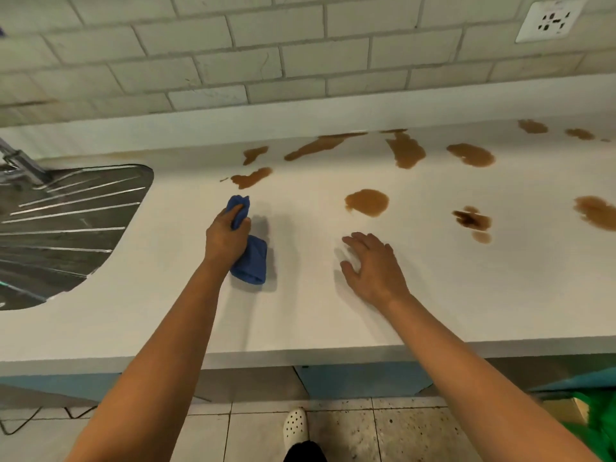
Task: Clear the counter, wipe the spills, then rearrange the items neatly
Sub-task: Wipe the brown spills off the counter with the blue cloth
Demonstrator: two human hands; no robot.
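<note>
From the head camera, a white counter (333, 311) runs below a wall of pale brick-pattern tiles (200, 45). The left hand (226, 236) grips a bunched blue cloth (251, 258), fingers curled round its middle; one end of the cloth sticks out past the fingers toward the wall, the other bulges below the palm, toward the counter's front edge. Whether the cloth touches the counter cannot be told. The right hand (375, 265) is just to the right of the cloth, palm down, fingers straight and slightly spread, holding nothing, low over or on the counter.

Brown spills (366, 202) are scattered beyond and to the right of the cloth. The nearest patch (251, 177) lies just past the cloth's far end, toward the wall. A round puddle sits beyond the right hand, a darker blot (471, 220) further right, and more patches spread along the back of the counter.

Left of the cloth is a steel sink drainboard (66, 221) with raised ribs. High on the wall, far right of the cloth, is a white socket (551, 21). Below the counter's edge, a white perforated clog (295, 425) stands on the tiled floor.
</note>
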